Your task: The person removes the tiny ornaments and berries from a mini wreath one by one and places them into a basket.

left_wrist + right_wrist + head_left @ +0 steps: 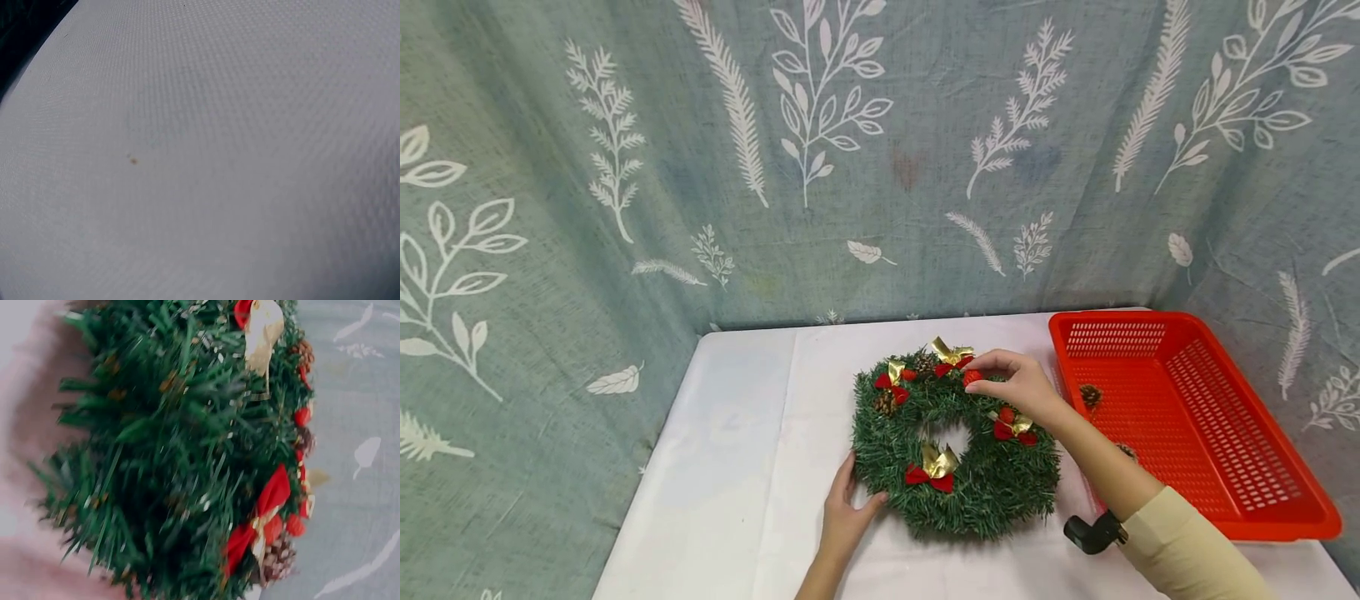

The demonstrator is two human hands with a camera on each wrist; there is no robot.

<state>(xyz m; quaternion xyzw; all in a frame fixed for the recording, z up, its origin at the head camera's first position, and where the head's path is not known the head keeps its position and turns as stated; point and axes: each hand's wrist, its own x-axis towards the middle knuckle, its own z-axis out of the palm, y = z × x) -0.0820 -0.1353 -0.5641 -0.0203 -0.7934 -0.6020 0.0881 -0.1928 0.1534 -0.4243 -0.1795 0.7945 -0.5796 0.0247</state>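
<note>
A green Christmas wreath (891, 446) lies on the white-covered table, decorated with red and gold bows (934, 468), pine cones (885, 404) and red berries (1006, 414). My left hand (844, 518) holds the wreath's lower left edge between thumb and fingers; some fingertips are hidden. Over the upper right of the ring, my right hand (1026, 387) pinches a red berry ornament (973, 377) between thumb and fingers, beside the top bow (953, 357). The right wrist view shows the wreath (169, 444) close and blurred, with a bow (257, 519). Neither wrist view clearly shows a hand.
A red plastic basket (1210, 417) stands to the right, with pine cones (1090, 395) near its left side. A black device (1093, 533) sits at the right forearm. White cloth (741, 467) covers the table, and a leaf-patterned curtain (880, 167) hangs behind.
</note>
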